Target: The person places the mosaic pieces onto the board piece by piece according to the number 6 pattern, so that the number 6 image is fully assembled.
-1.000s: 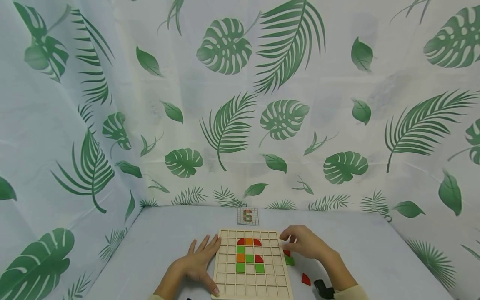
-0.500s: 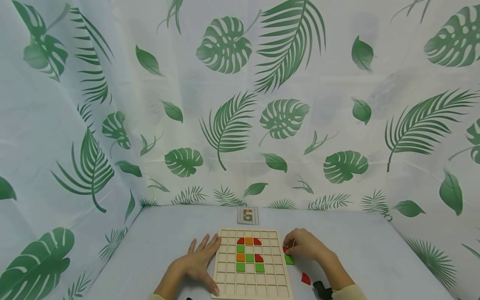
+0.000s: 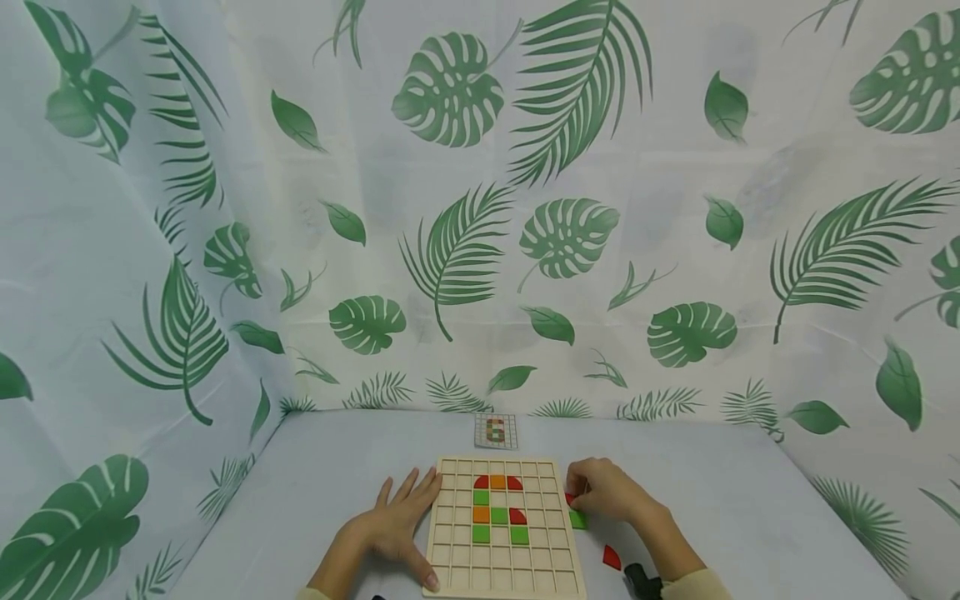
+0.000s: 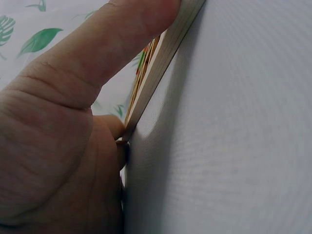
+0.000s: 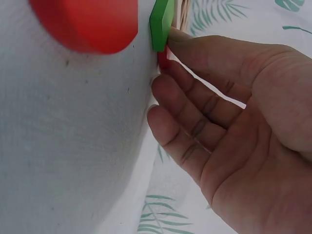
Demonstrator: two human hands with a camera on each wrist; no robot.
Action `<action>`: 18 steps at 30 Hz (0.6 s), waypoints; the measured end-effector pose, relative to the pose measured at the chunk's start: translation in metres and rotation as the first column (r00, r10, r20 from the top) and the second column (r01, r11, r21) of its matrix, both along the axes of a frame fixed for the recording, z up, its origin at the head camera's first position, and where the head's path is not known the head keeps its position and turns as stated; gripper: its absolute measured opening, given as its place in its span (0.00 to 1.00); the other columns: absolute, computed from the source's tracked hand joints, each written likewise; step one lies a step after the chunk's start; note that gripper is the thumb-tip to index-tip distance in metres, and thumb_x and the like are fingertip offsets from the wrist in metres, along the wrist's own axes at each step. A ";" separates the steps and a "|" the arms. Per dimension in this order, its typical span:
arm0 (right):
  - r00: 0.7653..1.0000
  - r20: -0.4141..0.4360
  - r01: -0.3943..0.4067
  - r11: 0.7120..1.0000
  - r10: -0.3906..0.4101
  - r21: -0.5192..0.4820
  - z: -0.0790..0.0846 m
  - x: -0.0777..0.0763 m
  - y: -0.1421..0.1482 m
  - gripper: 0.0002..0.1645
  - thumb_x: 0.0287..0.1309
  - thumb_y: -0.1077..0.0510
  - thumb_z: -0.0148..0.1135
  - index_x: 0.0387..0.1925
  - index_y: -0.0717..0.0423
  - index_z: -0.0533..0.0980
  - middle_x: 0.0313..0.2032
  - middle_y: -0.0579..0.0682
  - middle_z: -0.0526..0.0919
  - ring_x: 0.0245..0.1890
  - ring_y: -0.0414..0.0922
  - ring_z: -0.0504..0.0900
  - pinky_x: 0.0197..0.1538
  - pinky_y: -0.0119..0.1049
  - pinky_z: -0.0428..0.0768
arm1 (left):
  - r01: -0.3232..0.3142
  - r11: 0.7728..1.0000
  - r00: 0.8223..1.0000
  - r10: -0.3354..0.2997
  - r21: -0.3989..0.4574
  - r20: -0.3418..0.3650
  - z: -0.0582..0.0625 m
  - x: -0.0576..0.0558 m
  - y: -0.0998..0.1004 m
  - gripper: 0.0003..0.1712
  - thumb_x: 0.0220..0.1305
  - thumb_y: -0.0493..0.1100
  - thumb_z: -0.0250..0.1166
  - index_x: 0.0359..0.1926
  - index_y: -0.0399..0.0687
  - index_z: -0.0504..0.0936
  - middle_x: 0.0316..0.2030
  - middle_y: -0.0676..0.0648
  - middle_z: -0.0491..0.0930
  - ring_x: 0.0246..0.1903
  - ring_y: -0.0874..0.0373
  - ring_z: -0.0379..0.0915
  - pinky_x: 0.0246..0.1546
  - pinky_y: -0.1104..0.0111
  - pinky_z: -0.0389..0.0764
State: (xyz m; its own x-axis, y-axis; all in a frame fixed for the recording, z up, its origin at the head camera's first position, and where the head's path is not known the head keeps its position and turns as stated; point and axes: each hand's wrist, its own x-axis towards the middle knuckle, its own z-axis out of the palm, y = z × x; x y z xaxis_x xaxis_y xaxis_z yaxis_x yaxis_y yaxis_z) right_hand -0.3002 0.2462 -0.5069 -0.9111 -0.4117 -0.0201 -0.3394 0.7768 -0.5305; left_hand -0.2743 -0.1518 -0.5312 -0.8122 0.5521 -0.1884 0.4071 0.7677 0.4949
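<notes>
A wooden grid board [image 3: 502,575] lies on the table, with red, orange and green tiles set in several of its squares. Spread along the board's left edge, my left hand [image 3: 393,525] touches the rim with its thumb and fingertips. My right hand [image 3: 611,492] is just beyond the right edge, thumb and fingers pinching a red tile [image 3: 570,499] that they partly cover. Beside that tile, a green square tile [image 3: 577,520] lies on the table, close to my thumb in the right wrist view. Nearer the forearm sits a red quarter-round tile [image 3: 612,557].
Behind the board lies a small card [image 3: 496,432] with a coloured figure 6 on a grid. A black object [image 3: 642,581] shows at my right wrist. Leaf-patterned cloth [image 3: 480,250] hangs at the back and sides of the table.
My right hand has moved slightly right and down from the board's edge and closed its fingertips on the red tile. My left hand has stayed in place.
</notes>
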 end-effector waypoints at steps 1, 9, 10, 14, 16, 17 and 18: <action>1.000 0.000 -0.001 1.000 0.001 -0.001 0.000 0.000 0.000 0.12 0.53 0.65 0.77 0.29 0.51 0.79 0.26 0.42 0.79 0.29 0.41 0.75 0.30 0.34 0.74 | -0.001 1.000 1.000 0.001 0.000 0.000 0.000 0.000 0.000 0.88 0.33 0.74 0.83 0.84 0.48 0.40 0.85 0.42 0.35 0.83 0.37 0.24 0.75 0.30 0.26; 0.999 0.009 -0.042 0.999 0.042 -0.019 0.002 0.001 -0.001 0.10 0.55 0.67 0.75 0.32 0.53 0.80 0.29 0.44 0.79 0.31 0.42 0.74 0.32 0.35 0.74 | -0.005 1.000 1.000 0.005 0.001 0.004 0.000 0.000 0.000 0.88 0.32 0.75 0.83 0.84 0.48 0.40 0.85 0.42 0.35 0.83 0.36 0.24 0.75 0.30 0.26; 0.999 0.011 -0.046 0.999 0.046 -0.024 0.003 0.002 -0.001 0.11 0.55 0.67 0.75 0.32 0.54 0.79 0.29 0.45 0.79 0.31 0.43 0.74 0.32 0.35 0.74 | -0.005 1.000 1.000 0.005 0.001 0.004 0.000 0.000 0.000 0.88 0.32 0.75 0.83 0.84 0.48 0.40 0.85 0.42 0.35 0.83 0.36 0.24 0.75 0.30 0.26; 0.999 0.022 -0.047 0.997 0.048 -0.060 0.004 0.002 -0.002 0.11 0.55 0.70 0.73 0.32 0.54 0.78 0.28 0.45 0.80 0.30 0.42 0.75 0.31 0.33 0.74 | -0.002 1.000 1.000 0.002 -0.001 0.005 0.000 -0.001 0.000 0.88 0.32 0.76 0.82 0.84 0.48 0.40 0.85 0.42 0.35 0.83 0.36 0.24 0.75 0.29 0.26; 0.999 0.019 -0.042 0.996 0.043 -0.078 0.004 0.001 -0.002 0.10 0.56 0.70 0.72 0.34 0.55 0.79 0.29 0.45 0.81 0.29 0.42 0.76 0.31 0.33 0.75 | -0.002 1.000 1.000 0.002 -0.003 0.009 0.001 -0.001 0.000 0.88 0.33 0.76 0.82 0.84 0.48 0.40 0.85 0.42 0.35 0.83 0.36 0.24 0.75 0.30 0.26; 0.999 0.015 -0.038 0.996 0.040 -0.087 0.005 0.001 -0.002 0.10 0.57 0.70 0.71 0.35 0.55 0.80 0.29 0.45 0.81 0.29 0.42 0.76 0.30 0.33 0.75 | -0.001 1.000 1.000 0.001 -0.004 0.010 0.001 -0.001 0.000 0.88 0.33 0.76 0.82 0.84 0.49 0.40 0.85 0.42 0.35 0.83 0.36 0.24 0.75 0.30 0.26; 0.999 0.010 -0.035 0.995 0.036 -0.096 0.006 0.000 -0.002 0.09 0.57 0.70 0.71 0.37 0.56 0.81 0.29 0.45 0.81 0.29 0.42 0.77 0.30 0.33 0.76 | -0.002 1.000 1.000 0.002 -0.005 0.012 0.001 -0.001 0.000 0.88 0.33 0.76 0.82 0.85 0.49 0.40 0.85 0.42 0.35 0.83 0.36 0.24 0.75 0.30 0.26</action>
State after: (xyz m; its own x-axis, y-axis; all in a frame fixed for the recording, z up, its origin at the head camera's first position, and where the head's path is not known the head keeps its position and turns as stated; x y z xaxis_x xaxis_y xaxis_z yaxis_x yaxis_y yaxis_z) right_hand -0.2999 0.2441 -0.5013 -0.8959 -0.4442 0.0106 -0.3593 0.7101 -0.6056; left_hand -0.2749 -0.1520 -0.5302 -0.8108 0.5499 -0.2006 0.4001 0.7707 0.4959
